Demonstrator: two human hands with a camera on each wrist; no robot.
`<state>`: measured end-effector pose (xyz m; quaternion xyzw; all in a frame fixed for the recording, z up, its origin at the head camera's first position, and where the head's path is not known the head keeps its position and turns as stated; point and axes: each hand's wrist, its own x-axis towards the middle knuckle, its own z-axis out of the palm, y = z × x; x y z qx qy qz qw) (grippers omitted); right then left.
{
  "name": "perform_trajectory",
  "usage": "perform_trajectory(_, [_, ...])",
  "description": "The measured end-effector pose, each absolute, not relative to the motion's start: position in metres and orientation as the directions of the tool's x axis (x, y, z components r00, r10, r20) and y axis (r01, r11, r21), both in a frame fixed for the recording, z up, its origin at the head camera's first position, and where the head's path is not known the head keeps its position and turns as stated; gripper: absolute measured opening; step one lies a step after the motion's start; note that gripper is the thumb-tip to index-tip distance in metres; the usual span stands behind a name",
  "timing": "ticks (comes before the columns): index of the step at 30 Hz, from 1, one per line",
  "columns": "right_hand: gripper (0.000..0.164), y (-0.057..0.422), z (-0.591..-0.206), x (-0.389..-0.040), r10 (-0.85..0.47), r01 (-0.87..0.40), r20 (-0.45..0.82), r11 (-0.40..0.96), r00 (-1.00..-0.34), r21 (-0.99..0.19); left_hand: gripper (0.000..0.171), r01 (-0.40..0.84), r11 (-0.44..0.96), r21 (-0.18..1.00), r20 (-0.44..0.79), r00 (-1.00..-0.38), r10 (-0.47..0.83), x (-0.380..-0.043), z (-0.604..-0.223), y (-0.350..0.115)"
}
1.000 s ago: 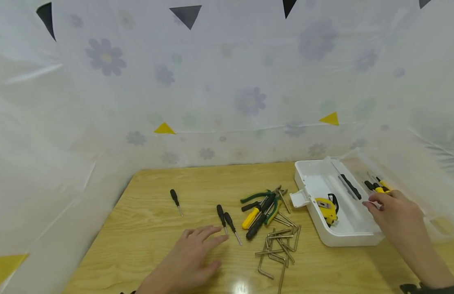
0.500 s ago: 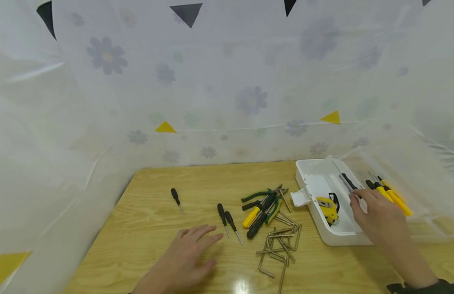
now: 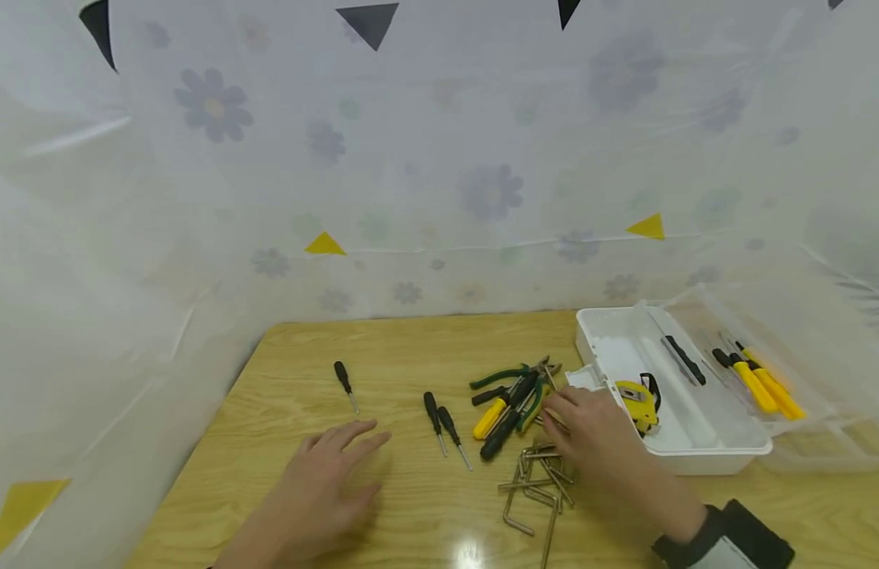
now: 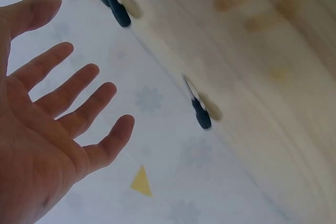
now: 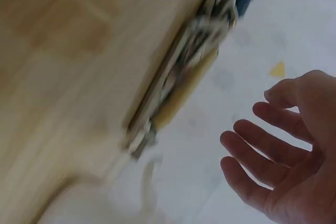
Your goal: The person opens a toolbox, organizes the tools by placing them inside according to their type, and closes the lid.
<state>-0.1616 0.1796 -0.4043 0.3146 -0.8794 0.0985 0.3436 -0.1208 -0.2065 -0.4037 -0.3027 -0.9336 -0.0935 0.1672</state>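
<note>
My left hand [image 3: 315,482] hovers over the wooden table, its fingers spread and nothing in them; the left wrist view shows the bare palm [image 4: 42,145]. Two small black-handled screwdrivers [image 3: 447,425] lie just right of it, and a third screwdriver [image 3: 343,383] lies farther back. My right hand [image 3: 592,427] is beside the tool pile, its fingers loosely bent and holding nothing in the right wrist view. Near its fingertips are green-handled pliers [image 3: 496,378], a yellow-and-black screwdriver [image 3: 491,417] and several brass-coloured hex keys [image 3: 528,494]. The hand partly hides the hex keys.
A white toolbox [image 3: 703,450] stands open at the right, holding a yellow tape measure [image 3: 635,403] and a black-handled tool [image 3: 684,359]. Its clear lid [image 3: 831,395] lies folded back with several yellow-handled screwdrivers [image 3: 756,383] in it. Patterned sheeting [image 3: 439,158] surrounds the table.
My right hand has left the toolbox and moved left to the tool pile. A yellow-handled screwdriver in the lid is uncovered. My left hand has drawn back to the left.
</note>
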Motion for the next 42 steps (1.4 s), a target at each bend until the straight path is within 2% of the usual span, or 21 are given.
perform_trajectory(4, [0.019, 0.144, -0.408, -0.158, -0.601, -0.683, 0.489, 0.731, -0.632, 0.016, 0.06, 0.534, 0.841, 0.082, 0.375, -0.799, 0.47, -0.119, -0.398, -0.225])
perform_trajectory(10, [0.03, 0.114, -0.406, -0.155, -0.687, -0.714, 0.222, 0.697, -0.691, -0.068, 0.059, 0.512, 0.855, 0.081, 0.397, -0.804, 0.444, -0.12, -0.394, -0.239])
perform_trajectory(13, [0.024, 0.106, -0.405, -0.153, -0.708, -0.719, 0.133, 0.691, -0.694, -0.076, 0.058, 0.513, 0.853, 0.092, 0.396, -0.805, 0.441, -0.12, -0.393, -0.241])
perform_trajectory(16, [0.012, 0.101, -0.404, -0.151, -0.713, -0.719, 0.095, 0.692, -0.694, -0.065, 0.058, 0.51, 0.854, 0.101, 0.387, -0.811, 0.439, -0.12, -0.392, -0.241])
perform_trajectory(20, [0.008, 0.097, -0.404, -0.148, -0.72, -0.725, 0.097, 0.689, -0.687, -0.024, 0.059, 0.509, 0.855, 0.093, 0.383, -0.812, 0.441, -0.118, -0.392, -0.241])
perform_trajectory(30, [0.019, 0.1, -0.406, -0.147, -0.75, -0.76, 0.147, 0.649, -0.645, -0.026, 0.061, 0.522, 0.85, 0.072, 0.415, -0.791, 0.451, -0.116, -0.397, -0.238])
perform_trajectory(32, [0.018, 0.102, -0.404, -0.147, -0.753, -0.767, 0.149, 0.637, -0.64, -0.077, 0.06, 0.522, 0.85, 0.069, 0.412, -0.791, 0.453, -0.115, -0.397, -0.237])
perform_trajectory(35, [0.014, 0.106, -0.398, -0.146, -0.754, -0.769, 0.164, 0.602, -0.637, -0.216, 0.061, 0.519, 0.852, 0.072, 0.405, -0.796, 0.45, -0.115, -0.398, -0.237])
perform_trajectory(38, [0.014, 0.111, -0.393, -0.146, -0.748, -0.776, 0.236, 0.539, -0.62, -0.328, 0.061, 0.516, 0.852, 0.086, 0.397, -0.802, 0.445, -0.116, -0.398, -0.236])
perform_trajectory(42, [0.014, 0.116, -0.387, -0.147, -0.731, -0.821, 0.38, 0.463, -0.567, -0.333, 0.061, 0.519, 0.85, 0.089, 0.399, -0.801, 0.447, -0.116, -0.399, -0.236])
